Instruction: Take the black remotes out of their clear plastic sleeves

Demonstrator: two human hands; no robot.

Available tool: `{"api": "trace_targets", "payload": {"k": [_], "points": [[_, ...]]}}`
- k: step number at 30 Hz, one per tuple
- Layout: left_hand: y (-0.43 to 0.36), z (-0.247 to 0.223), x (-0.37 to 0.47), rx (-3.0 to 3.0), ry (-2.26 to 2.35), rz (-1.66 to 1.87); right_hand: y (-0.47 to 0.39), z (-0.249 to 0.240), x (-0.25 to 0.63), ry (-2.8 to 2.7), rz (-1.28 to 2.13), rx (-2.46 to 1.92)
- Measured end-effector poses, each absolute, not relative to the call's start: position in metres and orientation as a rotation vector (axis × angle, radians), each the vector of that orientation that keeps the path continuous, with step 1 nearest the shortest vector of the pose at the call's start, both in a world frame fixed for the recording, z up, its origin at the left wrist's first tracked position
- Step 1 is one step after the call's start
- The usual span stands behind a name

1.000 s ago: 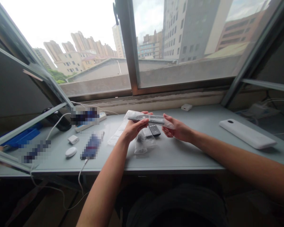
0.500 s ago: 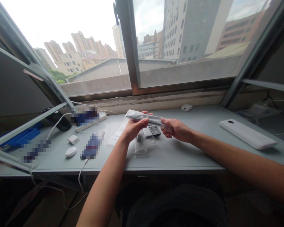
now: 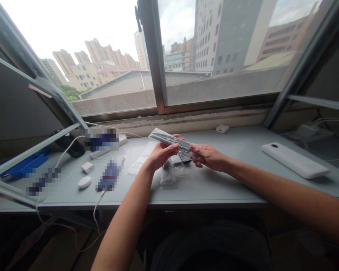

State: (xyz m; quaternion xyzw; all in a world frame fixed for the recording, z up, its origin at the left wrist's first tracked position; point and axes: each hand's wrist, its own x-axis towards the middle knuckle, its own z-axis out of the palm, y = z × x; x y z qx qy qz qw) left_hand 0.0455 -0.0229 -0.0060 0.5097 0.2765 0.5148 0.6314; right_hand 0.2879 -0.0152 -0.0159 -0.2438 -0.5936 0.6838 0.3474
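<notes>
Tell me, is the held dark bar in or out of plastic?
In: clear plastic shows around the bar, past its edges.

The person has two bare arms. The left arm, at 7 o'clock, is wide low down and gets thin at the wrist. The right arm, at 4 o'clock, is long and gets thin the same way. The left hand and the right hand are bare too, with slim fingers. Between 5 and 6 o'clock there are dark clothes, nearly black, with a round shape and soft, faint folds. It is too dim there to tell a shirt from pants.
</notes>
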Motion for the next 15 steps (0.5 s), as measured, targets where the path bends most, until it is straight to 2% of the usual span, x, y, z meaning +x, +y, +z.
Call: {"api": "trace_targets", "payload": {"k": [5, 15], "points": [[-0.019, -0.006, 0.046, 1.102, 0.667, 1.225, -0.018, -0.016, 0.286, -1.618, 1.729, -0.62], [0.002, -0.014, 0.035, 0.933, 0.914, 1.652, -0.011, -0.014, 0.29, -1.623, 1.595, -0.83]]}}
